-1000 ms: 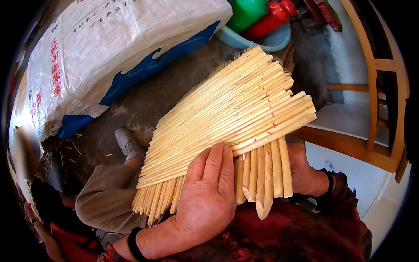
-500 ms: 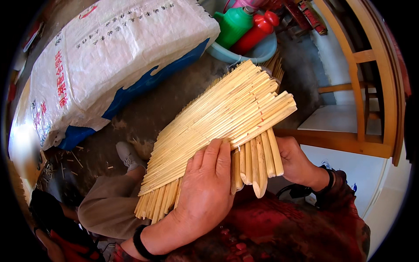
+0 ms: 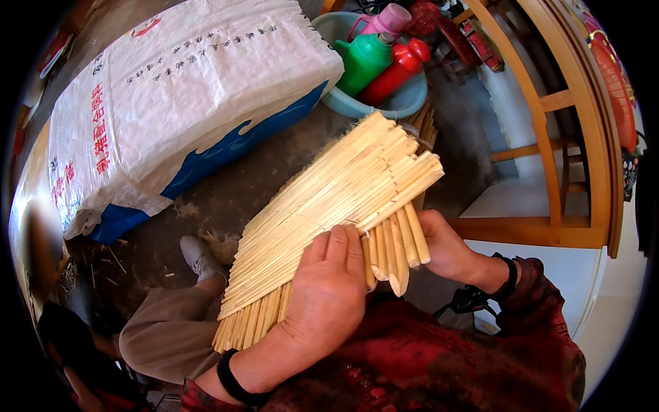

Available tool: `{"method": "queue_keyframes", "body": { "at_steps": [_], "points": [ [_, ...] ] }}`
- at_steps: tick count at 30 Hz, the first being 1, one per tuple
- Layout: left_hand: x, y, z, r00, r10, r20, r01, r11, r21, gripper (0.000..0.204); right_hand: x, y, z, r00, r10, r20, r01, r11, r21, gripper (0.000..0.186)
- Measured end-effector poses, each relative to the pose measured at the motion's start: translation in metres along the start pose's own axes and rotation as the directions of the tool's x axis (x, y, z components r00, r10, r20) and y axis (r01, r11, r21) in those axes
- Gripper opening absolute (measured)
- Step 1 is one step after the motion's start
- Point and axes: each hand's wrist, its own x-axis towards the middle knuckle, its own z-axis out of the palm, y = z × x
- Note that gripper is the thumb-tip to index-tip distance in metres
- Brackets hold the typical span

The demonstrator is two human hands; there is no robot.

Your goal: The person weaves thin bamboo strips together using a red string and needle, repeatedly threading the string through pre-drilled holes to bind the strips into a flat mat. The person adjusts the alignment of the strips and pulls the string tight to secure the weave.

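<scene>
The left hand [image 3: 328, 296] is lying flat on top of a fan of pale bamboo sticks [image 3: 329, 206], fingers pressed together and pointing toward 12 o'clock, the palm pressing the bundle down from above. A dark band is circling that wrist. The right hand [image 3: 443, 246] is sitting at 3 o'clock of the left one, mostly hidden beneath the sticks; it is supporting the bundle from below, but how its fingers are closing is something I cannot tell. A black strap is wrapping its wrist too.

The sticks are spreading from about 7 o'clock, near the person's knee, out toward 1 o'clock, held in the air above the lap. A few shorter sticks are hanging crosswise at the near edge, pointing toward 6 o'clock, between the two hands.

At 10 o'clock of the bundle, a large white and blue woven sack [image 3: 185, 103] is lying on the concrete floor [image 3: 233, 199]. At 12 o'clock, a pale blue basin [image 3: 391, 103] is holding a green bottle [image 3: 367, 58] and a red bottle [image 3: 398, 69] side by side. At 3 o'clock, a wooden frame [image 3: 570, 172] is standing. A grey shoe [image 3: 199, 257] is resting on the floor at 9 o'clock of the left hand.
</scene>
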Motion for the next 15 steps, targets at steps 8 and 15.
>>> {"method": "queue_keyframes", "body": {
  "at_steps": [8, 15],
  "points": [
    [0.002, -0.001, -0.005, 0.999, -0.013, -0.036, 0.012, 1.000, -0.003, 0.059, 0.012, 0.008, 0.000, 0.999, 0.009, 0.032, -0.018, 0.963, 0.270, 0.015],
    [0.005, 0.009, 0.012, 0.998, -0.023, -0.065, 0.024, 1.000, 0.014, 0.052, 0.004, 0.012, -0.007, 0.990, 0.005, -0.142, 0.010, 0.995, 0.103, 0.019]
  ]
}}
